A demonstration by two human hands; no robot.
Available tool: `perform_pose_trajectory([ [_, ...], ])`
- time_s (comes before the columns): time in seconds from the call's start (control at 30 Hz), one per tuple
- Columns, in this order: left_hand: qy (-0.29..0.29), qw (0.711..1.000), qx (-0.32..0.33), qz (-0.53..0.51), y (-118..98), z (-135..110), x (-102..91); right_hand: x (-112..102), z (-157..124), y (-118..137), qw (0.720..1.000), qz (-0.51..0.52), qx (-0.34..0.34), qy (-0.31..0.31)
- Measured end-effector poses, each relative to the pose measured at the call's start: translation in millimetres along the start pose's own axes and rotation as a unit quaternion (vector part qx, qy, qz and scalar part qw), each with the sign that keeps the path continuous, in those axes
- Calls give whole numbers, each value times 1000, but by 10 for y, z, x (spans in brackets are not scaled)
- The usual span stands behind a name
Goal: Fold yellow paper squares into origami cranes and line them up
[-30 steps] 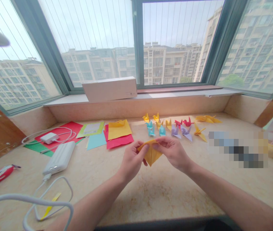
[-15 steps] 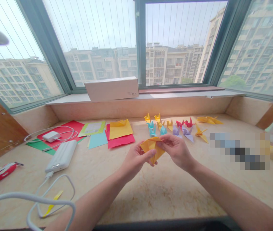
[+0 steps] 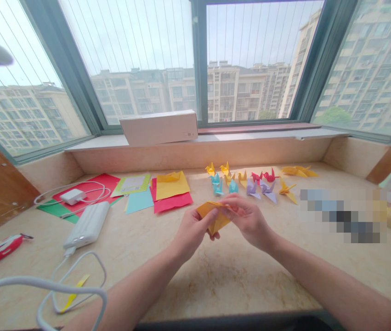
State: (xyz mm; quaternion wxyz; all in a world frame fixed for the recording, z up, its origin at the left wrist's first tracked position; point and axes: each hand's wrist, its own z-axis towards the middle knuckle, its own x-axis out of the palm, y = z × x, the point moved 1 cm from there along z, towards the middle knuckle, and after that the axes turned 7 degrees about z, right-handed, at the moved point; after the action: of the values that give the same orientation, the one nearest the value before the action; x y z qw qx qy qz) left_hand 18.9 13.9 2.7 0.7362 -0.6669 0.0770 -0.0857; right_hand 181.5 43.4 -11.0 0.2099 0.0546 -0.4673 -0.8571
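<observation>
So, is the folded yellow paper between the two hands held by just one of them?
No, the left hand and the right hand both grip the folded yellow paper.

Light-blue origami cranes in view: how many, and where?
3: the rear crane, the front crane just nearer the camera, and the third crane to their right, beyond the right hand. That hand may hide more.

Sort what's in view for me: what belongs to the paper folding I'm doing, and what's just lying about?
Likely part of the folding:
- yellow paper, held by your left hand and right hand
- coloured sheets
- folded paper birds

Seemingly just lying about:
- white power bank
- white charger
- red-and-white item
- white box
</observation>
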Motion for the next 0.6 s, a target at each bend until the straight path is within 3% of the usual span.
perform_pose_trajectory([
  [0.13, -34, 999, 13, 20, -7, -18, 17, 1, -21, 23, 999, -46, 2, 4],
  [0.33, -76, 997, 19, 24, -8, -38, 22, 17, -47, 50, 990, -127, -48, 41],
  [0.6, -78, 996, 27, 15, -9, -46, 27, 23, -52, 64, 988, -126, -42, 79],
])
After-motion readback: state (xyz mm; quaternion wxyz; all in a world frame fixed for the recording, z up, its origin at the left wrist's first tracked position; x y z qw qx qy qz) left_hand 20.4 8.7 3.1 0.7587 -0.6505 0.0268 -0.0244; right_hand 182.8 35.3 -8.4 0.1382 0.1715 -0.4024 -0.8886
